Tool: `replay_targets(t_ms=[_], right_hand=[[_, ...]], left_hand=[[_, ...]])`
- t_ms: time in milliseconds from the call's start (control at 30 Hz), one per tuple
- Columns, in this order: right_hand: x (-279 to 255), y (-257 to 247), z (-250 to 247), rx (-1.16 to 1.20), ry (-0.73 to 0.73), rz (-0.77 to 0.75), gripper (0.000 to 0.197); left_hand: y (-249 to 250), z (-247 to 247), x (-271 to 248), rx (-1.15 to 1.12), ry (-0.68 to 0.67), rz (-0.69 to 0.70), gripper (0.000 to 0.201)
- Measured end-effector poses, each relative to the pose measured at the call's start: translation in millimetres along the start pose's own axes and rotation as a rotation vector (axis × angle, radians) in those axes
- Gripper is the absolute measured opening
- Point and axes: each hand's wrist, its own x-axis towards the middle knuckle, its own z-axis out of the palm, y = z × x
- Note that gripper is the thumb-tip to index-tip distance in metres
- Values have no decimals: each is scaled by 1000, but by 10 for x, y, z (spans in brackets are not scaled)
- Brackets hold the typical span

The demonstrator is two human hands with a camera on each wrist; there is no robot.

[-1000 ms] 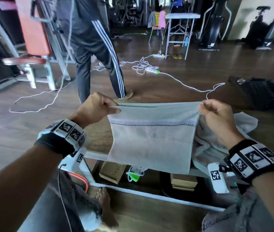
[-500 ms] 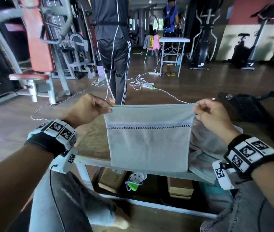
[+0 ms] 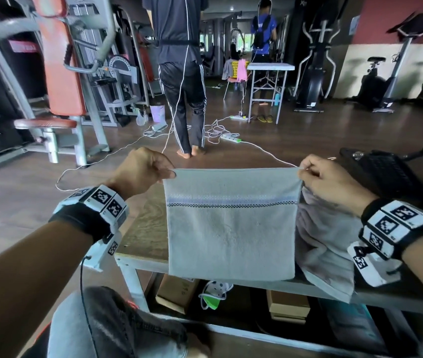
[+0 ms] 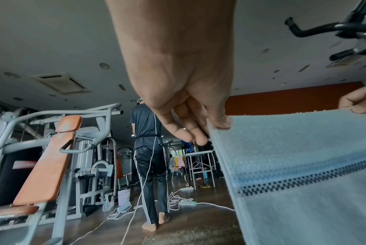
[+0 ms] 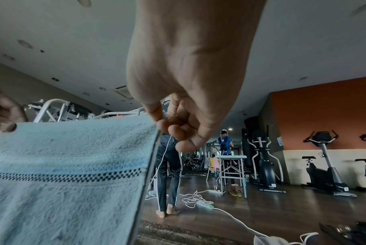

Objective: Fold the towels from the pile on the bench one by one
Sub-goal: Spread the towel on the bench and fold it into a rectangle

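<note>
Head view: left hand [image 3: 142,169] and right hand [image 3: 330,180] each pinch a top corner of the towel [image 3: 231,228], hanging taut above the table [image 3: 143,239].

A towel [image 3: 231,228] hangs between both hands above the bench [image 3: 144,239], the pile [image 3: 321,241] to its right

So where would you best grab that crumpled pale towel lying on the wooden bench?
Take the crumpled pale towel by the corner hanging over the wooden bench edge, coming from the near side. That corner hangs free of the heap, so fingers can pinch it without digging into folds.
</note>
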Motion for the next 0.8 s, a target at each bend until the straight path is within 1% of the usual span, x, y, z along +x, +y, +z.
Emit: replay_targets(t_ms=[67, 167, 267, 333, 400, 467, 533, 567, 633, 667, 700, 733, 800], right_hand=[[183, -56, 30, 7, 7, 22, 11], [434, -148, 38, 70, 91, 58, 10], [621, -155, -6, 131, 185, 9, 12], [649, -122, -21, 154, 259, -25, 8], [580, -69, 18, 177, 309, -44, 7], [414, 43, 135, 203, 296, -34, 3], [177, 257, 313, 187, 223, 6, 3], [41, 374, 412, 178, 158, 21, 7], [-203, 610, 597, 171, -39, 75, 14], [-310, 717, 670, 171, -166, 124, 14], [-405, 790, 726, 162, -291, 182, 13], [-478, 866, 770, 160, -393, 233, 14], [-569, 953, 823, 131, -555, 291, 19]], left_hand=[[6, 12, 170, 49, 41, -38, 6], [43, -12, 449, 138, 65, -21, 1], [113, -95, 634, 149, 145, -11, 10], [135, -133, 644, 90, 210, -11, 8], [95, -109, 540, 31, 244, 16, 2], [-23, -3, 322, -13, 210, 14, 2], [-239, 167, 17, -60, 116, 34, 13], [-346, 261, -159, -89, 56, 51, 17], [-527, 462, -500, -131, -56, 56, 13], [-607, 558, -648, -133, -112, 14, 13], [-686, 648, -775, -139, -172, -58, 15], [-748, 723, -890, -131, -239, -124, 17], [-859, 829, -1048, -91, -360, -191, 13]])
